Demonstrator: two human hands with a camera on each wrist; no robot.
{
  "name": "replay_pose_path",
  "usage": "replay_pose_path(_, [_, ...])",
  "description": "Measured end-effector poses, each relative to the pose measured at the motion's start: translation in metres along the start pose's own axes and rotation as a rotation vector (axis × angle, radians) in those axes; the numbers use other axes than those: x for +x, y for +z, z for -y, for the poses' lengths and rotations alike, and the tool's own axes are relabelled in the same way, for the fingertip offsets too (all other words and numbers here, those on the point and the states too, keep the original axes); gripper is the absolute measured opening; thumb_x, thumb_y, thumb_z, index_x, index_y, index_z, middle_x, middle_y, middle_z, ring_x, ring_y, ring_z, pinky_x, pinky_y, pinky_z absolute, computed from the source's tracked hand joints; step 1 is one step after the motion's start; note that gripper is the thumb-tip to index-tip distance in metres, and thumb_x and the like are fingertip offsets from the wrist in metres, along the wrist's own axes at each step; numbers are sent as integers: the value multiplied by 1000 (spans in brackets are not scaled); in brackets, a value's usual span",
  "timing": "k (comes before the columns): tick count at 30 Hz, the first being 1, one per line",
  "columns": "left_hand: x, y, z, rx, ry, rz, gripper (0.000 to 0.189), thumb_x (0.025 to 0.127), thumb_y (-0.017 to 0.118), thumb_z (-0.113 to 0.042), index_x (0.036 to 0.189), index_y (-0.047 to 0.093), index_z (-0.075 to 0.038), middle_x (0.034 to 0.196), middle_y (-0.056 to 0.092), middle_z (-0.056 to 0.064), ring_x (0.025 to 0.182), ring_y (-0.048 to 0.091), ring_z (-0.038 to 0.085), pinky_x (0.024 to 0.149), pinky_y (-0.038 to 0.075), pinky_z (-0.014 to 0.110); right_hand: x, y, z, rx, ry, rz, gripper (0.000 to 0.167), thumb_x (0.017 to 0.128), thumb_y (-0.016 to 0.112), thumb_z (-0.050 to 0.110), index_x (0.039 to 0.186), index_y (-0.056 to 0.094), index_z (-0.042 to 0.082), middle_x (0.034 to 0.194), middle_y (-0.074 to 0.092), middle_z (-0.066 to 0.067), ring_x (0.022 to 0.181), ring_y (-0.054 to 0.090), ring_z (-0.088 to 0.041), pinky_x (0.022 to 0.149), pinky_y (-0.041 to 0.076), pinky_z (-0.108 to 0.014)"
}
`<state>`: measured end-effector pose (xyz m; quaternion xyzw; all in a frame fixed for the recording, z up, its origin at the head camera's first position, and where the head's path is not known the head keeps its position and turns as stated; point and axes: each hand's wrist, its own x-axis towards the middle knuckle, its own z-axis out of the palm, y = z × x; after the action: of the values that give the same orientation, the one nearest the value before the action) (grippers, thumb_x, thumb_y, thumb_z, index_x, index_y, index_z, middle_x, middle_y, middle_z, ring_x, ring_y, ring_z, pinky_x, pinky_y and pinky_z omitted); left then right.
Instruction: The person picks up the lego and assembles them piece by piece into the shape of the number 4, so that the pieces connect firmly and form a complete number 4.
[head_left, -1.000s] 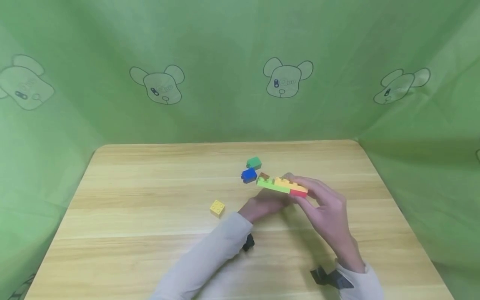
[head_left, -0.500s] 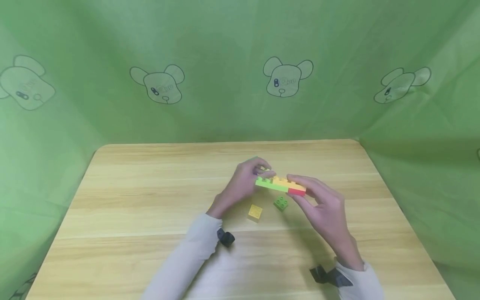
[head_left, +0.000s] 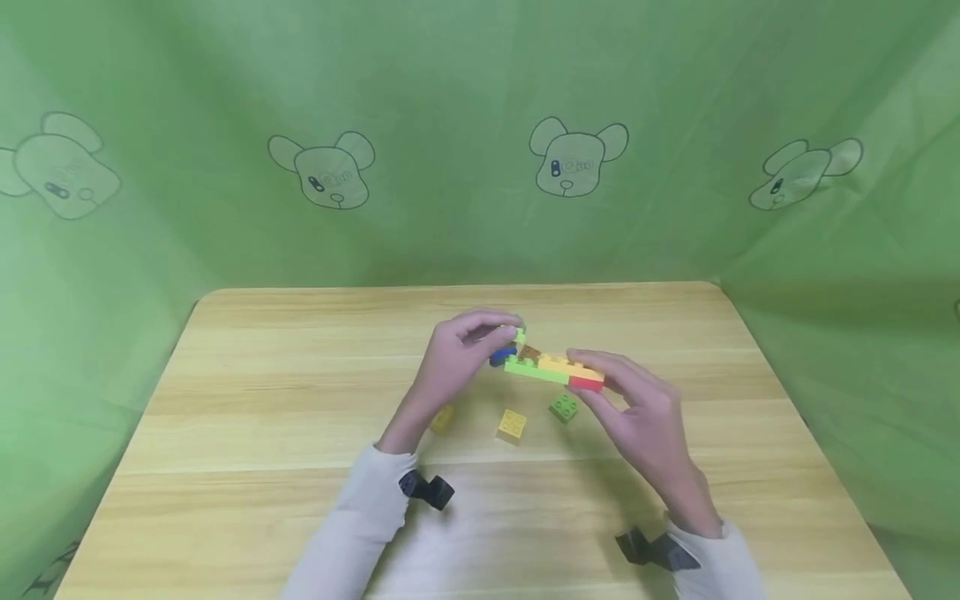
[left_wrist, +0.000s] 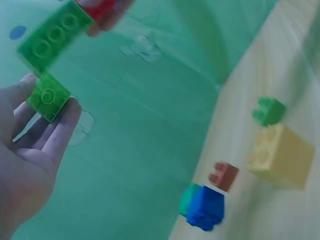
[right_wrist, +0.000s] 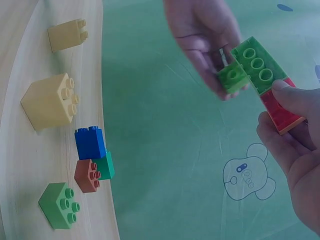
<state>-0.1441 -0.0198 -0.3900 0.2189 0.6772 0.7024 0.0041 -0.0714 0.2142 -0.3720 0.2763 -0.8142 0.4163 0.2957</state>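
My left hand (head_left: 450, 358) pinches a small lime green building brick (right_wrist: 233, 78) between thumb and fingertips. Its tubed underside faces the left wrist camera. Close to its right, my right hand (head_left: 651, 421) grips the red end of a joined bar of bricks. That bar has a long lime green brick (left_wrist: 56, 36) and a red brick (right_wrist: 281, 107) side by side below, with a yellow-orange brick (head_left: 558, 363) across their top. The small brick sits right at the bar's lime green end, overlapping it in the left wrist view. Both hands are raised over the table.
On the wooden table (head_left: 247, 400) stand a yellow brick (head_left: 512, 426), a green brick (head_left: 564, 407) and a second yellow brick (head_left: 442, 417) partly behind the left wrist. Blue (right_wrist: 90, 142), brown (right_wrist: 87, 176) and teal (right_wrist: 106, 165) bricks cluster farther back. Green cloth (head_left: 450, 242) surrounds the table.
My left hand has drawn back from beneath the bar to its left side, where the small lime green brick now shows in its fingers. My right hand has stayed nearly still with the bar.
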Motion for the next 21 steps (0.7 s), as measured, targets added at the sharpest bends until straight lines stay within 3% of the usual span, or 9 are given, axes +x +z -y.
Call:
replay_pose_path(12, [-11, 3, -21, -52, 71, 70, 20, 100, 69, -10, 117, 73, 0, 123, 72, 8, 118, 68, 19, 98, 59, 36, 2, 3, 0, 9, -32, 6, 44, 74, 82, -9, 117, 75, -1, 114, 76, -14, 107, 69, -5, 89, 56, -15])
replay_pose_path(21, [-18, 4, -26, -13, 100, 68, 20, 100, 68, -10, 117, 74, 0, 122, 73, 9, 113, 69, 20, 97, 59, 36, 4, 6, 1, 24, -52, 7, 32, 90, 77, 15, 118, 75, 0, 115, 76, -13, 106, 69, -4, 87, 57, -15])
